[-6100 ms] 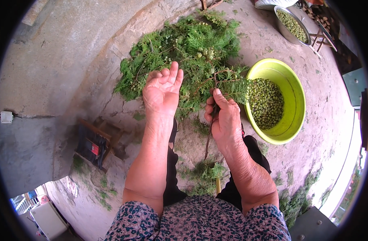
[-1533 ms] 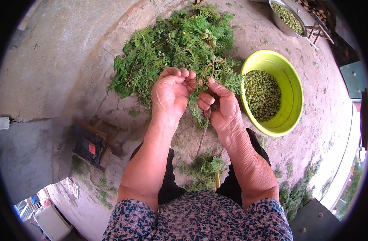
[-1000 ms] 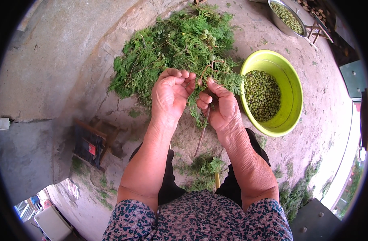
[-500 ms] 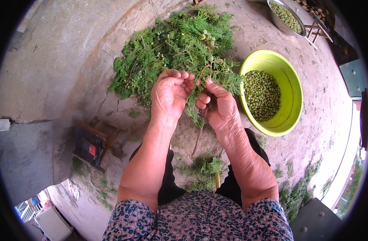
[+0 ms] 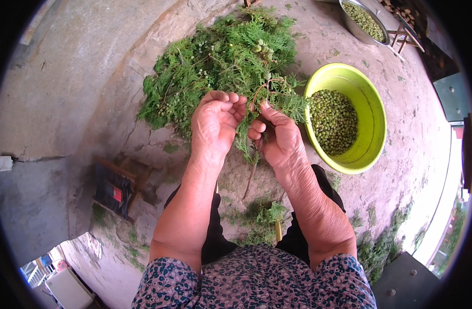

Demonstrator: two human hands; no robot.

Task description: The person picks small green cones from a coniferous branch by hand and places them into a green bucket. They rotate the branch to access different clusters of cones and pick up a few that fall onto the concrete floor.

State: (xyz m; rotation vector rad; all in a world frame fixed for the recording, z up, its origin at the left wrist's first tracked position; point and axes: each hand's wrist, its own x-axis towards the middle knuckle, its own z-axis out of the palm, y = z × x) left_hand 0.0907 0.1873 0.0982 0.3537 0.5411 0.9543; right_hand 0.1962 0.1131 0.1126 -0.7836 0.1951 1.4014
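A green conifer branch [image 5: 292, 105] with flat, scaly sprays is gripped in my right hand [image 5: 282, 136], its thumb up against a thin brown twig. The bare stem of this branch runs down below the hand. Close on the left, my left hand [image 5: 214, 121] has its fingers curled in at the same branch; whatever its fingertips pinch is hidden. Beyond both hands lies a heap of similar conifer branches [image 5: 231, 51] with small pale green cones [image 5: 263, 49]. To the right, a yellow-green tub [image 5: 367, 136] contains many small green cones [image 5: 335, 123].
A metal basin [image 5: 367, 33] of green cones stands on a stand at the far right. On the left is a small wooden stool [image 5: 115, 188] with a dark seat. Loose green sprigs [image 5: 259, 219] litter the concrete floor between my legs.
The whole scene has shifted very slightly left in view. Both hands keep nearly the same pose at the branch.
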